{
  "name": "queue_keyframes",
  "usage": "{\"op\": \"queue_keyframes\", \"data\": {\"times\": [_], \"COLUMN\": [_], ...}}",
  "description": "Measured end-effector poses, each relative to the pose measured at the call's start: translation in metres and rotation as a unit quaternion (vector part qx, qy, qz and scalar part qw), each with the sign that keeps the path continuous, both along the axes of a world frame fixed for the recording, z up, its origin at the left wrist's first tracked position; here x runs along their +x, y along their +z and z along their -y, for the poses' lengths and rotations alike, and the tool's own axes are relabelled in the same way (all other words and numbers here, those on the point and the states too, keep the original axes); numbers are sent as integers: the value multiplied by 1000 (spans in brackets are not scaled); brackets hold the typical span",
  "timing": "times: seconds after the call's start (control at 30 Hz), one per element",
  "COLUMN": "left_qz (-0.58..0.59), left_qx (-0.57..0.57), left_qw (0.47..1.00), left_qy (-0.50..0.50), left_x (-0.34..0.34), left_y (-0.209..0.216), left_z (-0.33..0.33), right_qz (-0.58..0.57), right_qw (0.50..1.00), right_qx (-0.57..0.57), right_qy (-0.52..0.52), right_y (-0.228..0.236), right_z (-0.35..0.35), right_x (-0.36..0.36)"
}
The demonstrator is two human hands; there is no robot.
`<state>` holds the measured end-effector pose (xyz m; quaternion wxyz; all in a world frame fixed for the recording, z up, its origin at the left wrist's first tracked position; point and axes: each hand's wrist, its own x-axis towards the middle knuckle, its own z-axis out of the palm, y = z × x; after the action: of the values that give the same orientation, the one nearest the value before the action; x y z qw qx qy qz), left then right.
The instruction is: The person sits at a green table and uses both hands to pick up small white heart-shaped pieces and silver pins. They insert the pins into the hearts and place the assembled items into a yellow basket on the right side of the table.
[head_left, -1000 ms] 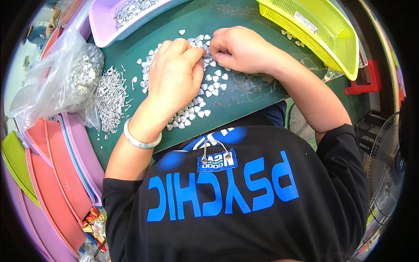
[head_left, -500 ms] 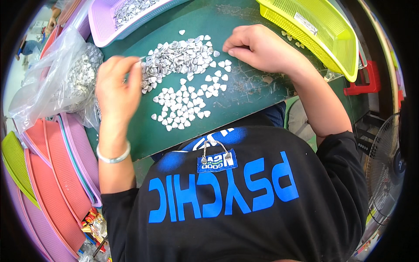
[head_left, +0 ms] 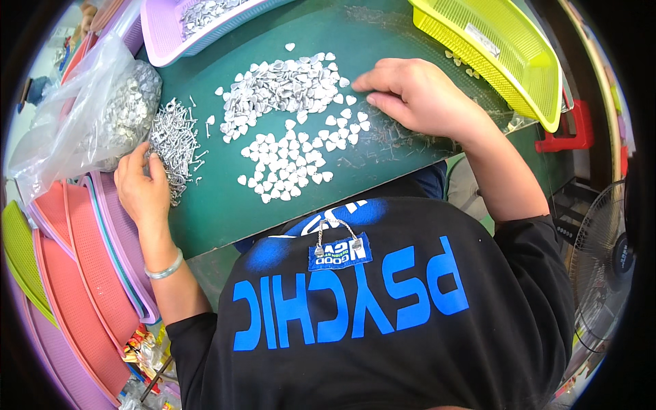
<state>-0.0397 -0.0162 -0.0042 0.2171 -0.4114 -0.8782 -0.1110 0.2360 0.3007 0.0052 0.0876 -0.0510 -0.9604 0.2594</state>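
Note:
My left hand [head_left: 143, 188] rests at the table's left edge, fingers slightly apart, beside a heap of small silver metal pins [head_left: 175, 140]. I see nothing held in it. On the right, my right hand [head_left: 420, 96] has its index finger stretched toward the heap of small silver hearts [head_left: 287, 85], thumb apart from it and the other fingers curled. Nothing shows between finger and thumb. Nearer me, a looser group of hearts [head_left: 283, 164] lies spread in one layer. A single pin [head_left: 208, 130] lies by a lone heart [head_left: 211, 119] between the two heaps.
A clear plastic bag [head_left: 130, 109] of silver pieces stands at the left. A lilac basket [head_left: 160, 48] with more silver pieces sits at the back, and a lime-green basket [head_left: 540, 102] at the far right. Stacked coloured baskets [head_left: 78, 287] are at lower left; a fan [head_left: 605, 266] stands right.
My left hand has moved left and toward me, from beside the heart heap to the pins, uncovering the pin heap. My right hand has shifted slightly right and nearer.

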Motion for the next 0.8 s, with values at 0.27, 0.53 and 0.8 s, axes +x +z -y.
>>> {"op": "queue_keyframes", "data": {"times": [0.27,0.53,0.8], "left_qz": [78,144,148], "left_qx": [34,38,-6], "left_qw": [986,953,925], "left_qy": [-141,-263,-350], "left_x": [46,85,115], "left_y": [12,12,9], "left_z": [-59,-91,-123], "right_qz": [-29,-14,-1], "right_qw": [998,998,999], "right_qx": [27,51,41], "right_qy": [-49,25,32], "right_y": [-20,-6,-5], "right_z": [4,-2,9], "right_x": [-27,-19,-24]}}
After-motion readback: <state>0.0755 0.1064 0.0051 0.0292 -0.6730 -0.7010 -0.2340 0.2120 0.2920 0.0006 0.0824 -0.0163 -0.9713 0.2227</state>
